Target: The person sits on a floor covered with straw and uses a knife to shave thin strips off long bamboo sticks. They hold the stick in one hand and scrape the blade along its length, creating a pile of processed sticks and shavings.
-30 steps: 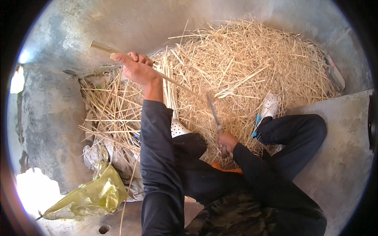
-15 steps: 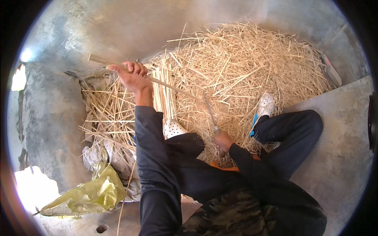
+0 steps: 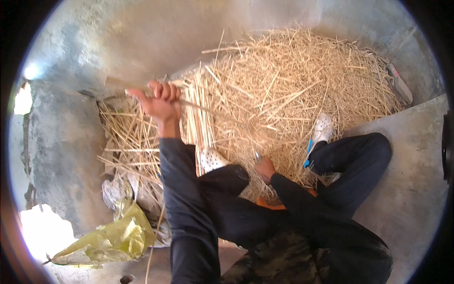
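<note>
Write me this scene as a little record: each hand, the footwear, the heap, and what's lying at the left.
Left hand: fingers curled around a long pale strip
Right hand: gripping a knife, blade blurred
Footwear: white perforated shoes
Heap: dry, straw-coloured shavings
Left side: tangled loose strips; crumpled yellowish sheet nearer the person

Pale strips and shavings litter the floor.

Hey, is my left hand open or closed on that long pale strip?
Closed: the left hand has its fingers curled over the strip, which sticks out past both sides of the hand.
</note>
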{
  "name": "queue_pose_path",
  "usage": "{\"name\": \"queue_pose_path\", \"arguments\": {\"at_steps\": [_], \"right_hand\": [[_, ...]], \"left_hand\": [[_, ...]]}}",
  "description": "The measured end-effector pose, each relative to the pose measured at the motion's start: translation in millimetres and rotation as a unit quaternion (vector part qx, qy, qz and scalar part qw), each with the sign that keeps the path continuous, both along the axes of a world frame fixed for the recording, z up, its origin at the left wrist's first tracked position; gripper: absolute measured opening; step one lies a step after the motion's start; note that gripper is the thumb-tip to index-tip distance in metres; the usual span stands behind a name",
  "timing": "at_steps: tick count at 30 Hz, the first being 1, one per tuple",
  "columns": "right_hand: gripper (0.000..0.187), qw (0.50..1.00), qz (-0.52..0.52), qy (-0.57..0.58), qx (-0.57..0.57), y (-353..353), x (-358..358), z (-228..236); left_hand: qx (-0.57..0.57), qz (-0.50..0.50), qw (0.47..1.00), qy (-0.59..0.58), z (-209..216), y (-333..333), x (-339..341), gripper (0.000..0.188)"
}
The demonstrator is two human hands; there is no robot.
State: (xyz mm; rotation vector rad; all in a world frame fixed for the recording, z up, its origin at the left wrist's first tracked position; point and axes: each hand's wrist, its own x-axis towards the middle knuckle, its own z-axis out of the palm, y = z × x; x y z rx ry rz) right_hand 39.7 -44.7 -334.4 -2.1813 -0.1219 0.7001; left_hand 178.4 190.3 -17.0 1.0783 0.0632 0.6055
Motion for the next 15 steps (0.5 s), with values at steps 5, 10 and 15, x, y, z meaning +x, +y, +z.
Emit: {"name": "queue_pose_path", "arguments": {"at_steps": [5,10,15], "right_hand": [[0.032,0.978,-0.061,-0.038,0.198,37,-9,107],[0.024,0.994,-0.109,0.012,-0.007,-24,-33,-37],[0.026,0.959,-0.177,0.216,0.059,-14,-16,-7]], "left_hand": [[0.019,-0.006,1.000,-0.014,9,9,-1,0.071],[-0.003,-0.004,1.000,-0.007,4,4,13,0.071],[0.003,0.009,1.000,-0.004,6,-5,18,0.070]]}}
